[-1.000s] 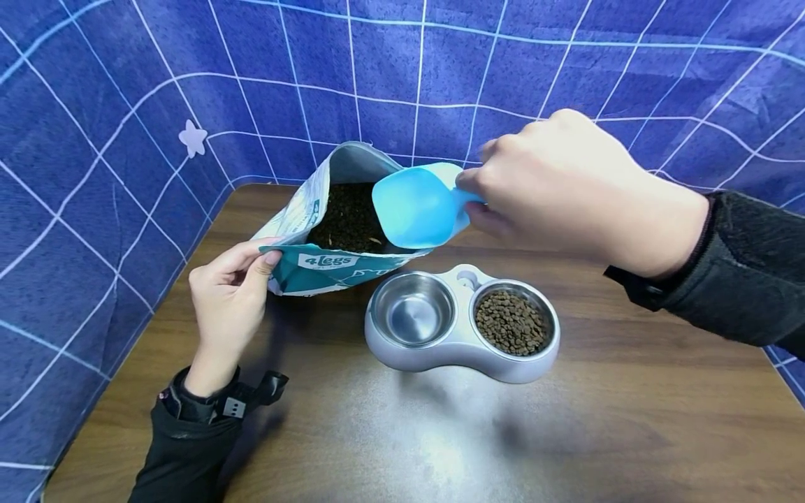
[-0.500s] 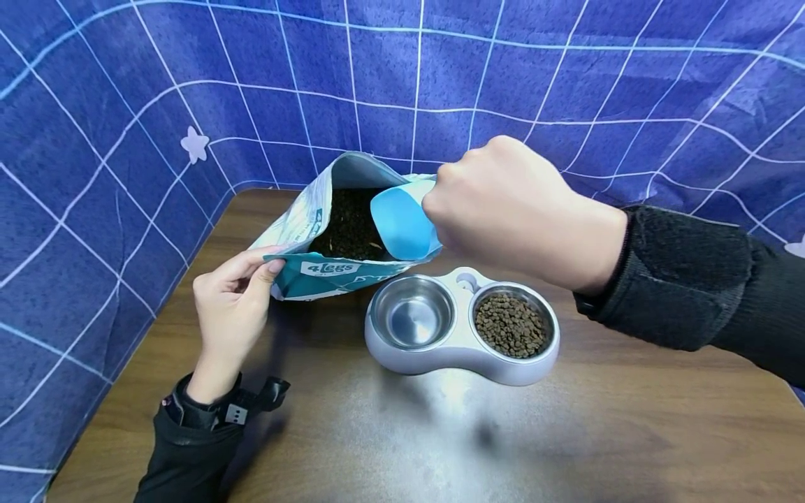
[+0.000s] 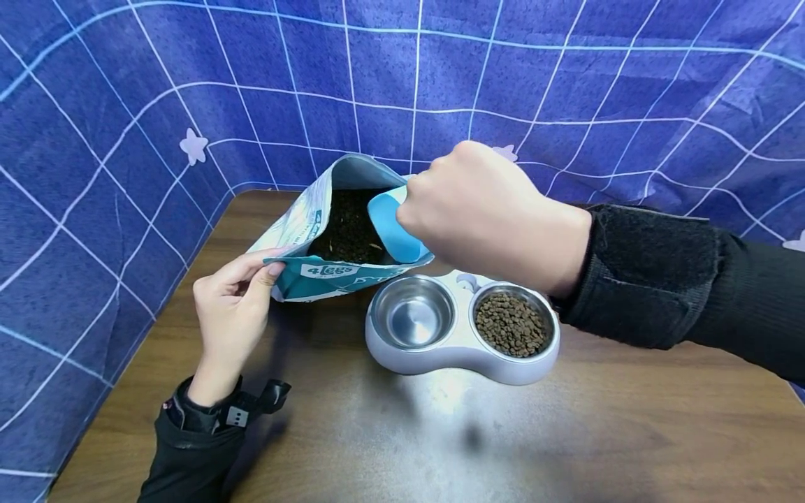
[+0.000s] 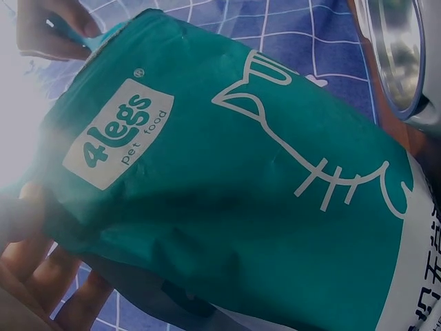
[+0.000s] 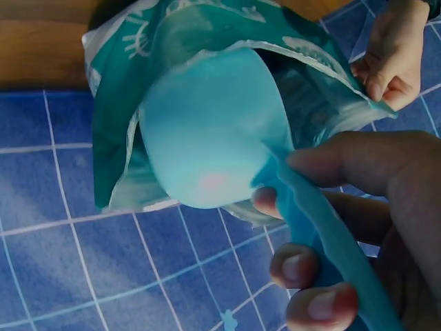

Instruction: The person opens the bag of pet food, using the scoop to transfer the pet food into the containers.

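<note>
A teal and white pet food bag [image 3: 333,278] stands open-mouthed at the back left, dark kibble [image 3: 349,230] inside it. Thumb and fingers of my left hand [image 3: 233,307] pinch the left corner of its rim. My right hand [image 3: 484,216] grips the handle of a light blue scoop [image 5: 213,131], fingers curled round it in the right wrist view. The scoop's bowl dips into the bag mouth at its right side; in the head view my hand hides the handle. Whether the scoop holds kibble cannot be seen.
A white double pet bowl [image 3: 440,360] sits on the wooden table [image 3: 327,433], just in front of the bag. Its left steel bowl [image 3: 413,314] shows bare metal; brown kibble [image 3: 512,325] fills the right one. A blue gridded cloth [image 3: 377,70] hangs behind and at the left.
My right hand has moved left and a little down, carrying the scoop from over the bag's rim deeper into its mouth. The left hand keeps its pinch on the bag.
</note>
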`<state>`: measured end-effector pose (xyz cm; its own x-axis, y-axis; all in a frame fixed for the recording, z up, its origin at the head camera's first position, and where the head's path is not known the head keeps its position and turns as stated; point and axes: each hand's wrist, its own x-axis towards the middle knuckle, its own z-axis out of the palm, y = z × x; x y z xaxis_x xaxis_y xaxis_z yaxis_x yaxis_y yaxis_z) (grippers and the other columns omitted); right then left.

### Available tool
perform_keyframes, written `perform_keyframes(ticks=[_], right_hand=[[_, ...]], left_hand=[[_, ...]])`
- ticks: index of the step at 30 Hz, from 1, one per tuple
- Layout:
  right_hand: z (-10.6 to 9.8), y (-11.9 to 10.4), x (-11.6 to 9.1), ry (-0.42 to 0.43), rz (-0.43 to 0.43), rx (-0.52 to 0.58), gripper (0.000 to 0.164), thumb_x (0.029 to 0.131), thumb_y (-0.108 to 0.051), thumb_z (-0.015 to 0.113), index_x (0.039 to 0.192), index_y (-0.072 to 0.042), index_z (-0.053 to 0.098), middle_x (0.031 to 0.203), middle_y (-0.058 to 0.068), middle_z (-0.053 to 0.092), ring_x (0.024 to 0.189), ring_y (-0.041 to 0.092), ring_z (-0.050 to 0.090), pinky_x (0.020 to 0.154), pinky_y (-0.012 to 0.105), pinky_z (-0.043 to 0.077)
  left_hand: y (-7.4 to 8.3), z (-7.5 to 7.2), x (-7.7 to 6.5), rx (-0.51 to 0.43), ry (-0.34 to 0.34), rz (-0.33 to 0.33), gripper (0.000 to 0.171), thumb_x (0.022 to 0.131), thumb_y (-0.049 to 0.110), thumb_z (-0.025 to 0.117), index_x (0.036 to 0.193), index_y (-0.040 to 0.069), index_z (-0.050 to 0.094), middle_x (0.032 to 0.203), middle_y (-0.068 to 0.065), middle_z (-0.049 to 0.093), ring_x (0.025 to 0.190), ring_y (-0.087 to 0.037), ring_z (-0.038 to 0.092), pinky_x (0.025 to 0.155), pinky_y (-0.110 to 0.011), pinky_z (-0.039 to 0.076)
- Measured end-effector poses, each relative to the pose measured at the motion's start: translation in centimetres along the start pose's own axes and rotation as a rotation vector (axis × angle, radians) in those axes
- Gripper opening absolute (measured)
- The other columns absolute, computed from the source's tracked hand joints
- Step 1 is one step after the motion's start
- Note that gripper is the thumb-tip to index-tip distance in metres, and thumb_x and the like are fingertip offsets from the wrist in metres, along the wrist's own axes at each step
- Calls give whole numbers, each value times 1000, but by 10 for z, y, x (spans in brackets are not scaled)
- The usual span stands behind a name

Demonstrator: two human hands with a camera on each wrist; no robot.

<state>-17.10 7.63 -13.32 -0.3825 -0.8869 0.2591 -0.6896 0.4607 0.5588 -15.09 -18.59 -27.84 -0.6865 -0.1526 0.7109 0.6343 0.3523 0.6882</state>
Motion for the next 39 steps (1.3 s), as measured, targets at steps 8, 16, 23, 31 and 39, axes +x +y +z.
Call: perform_keyframes(ticks=[8, 16, 23, 31, 39], right_hand=[[11, -5, 11, -58, -1, 20, 32, 61, -4, 55, 48, -24, 33, 52, -6, 37, 44, 14, 38, 39, 34, 35], [23, -6, 17, -62, 43, 39, 36, 63, 8, 39, 48, -23, 28, 54, -9, 25, 47, 9, 26, 36, 32, 29], [25, -8, 26, -139, 70, 57, 36, 67, 10, 39, 50, -21, 33, 55, -8, 27, 47, 11, 28, 37, 33, 31], [31, -13, 37, -199, 98, 101, 33, 72, 9, 41, 54, -18, 47, 54, -5, 39, 48, 13, 39, 42, 36, 41], [41, -15, 40, -142, 100, 132, 37, 71, 10, 42, 50, -19, 34, 53, -7, 25, 48, 11, 30, 37, 29, 24]], left_hand=[[0, 0, -1, -21, -14, 14, 11, 83, -10, 67, 93, -11, 71, 56, 6, 50, 45, -5, 24, 43, -20, 18], [-1, 0, -2, -24, -25, 30, 12, 81, -12, 67, 92, -11, 71, 54, 5, 49, 44, -4, 24, 43, -19, 19], [-2, 0, -2, -48, -33, 32, 13, 81, -15, 65, 93, -12, 71, 55, 5, 50, 44, -5, 25, 43, -18, 19], [-1, -1, -3, -34, -30, 35, 14, 81, -16, 64, 93, -11, 71, 54, 4, 49, 44, -5, 29, 42, -18, 21], [-2, -1, -3, -31, -35, 47, 15, 81, -16, 65, 93, -10, 71, 52, 1, 47, 45, -5, 31, 44, -18, 22]])
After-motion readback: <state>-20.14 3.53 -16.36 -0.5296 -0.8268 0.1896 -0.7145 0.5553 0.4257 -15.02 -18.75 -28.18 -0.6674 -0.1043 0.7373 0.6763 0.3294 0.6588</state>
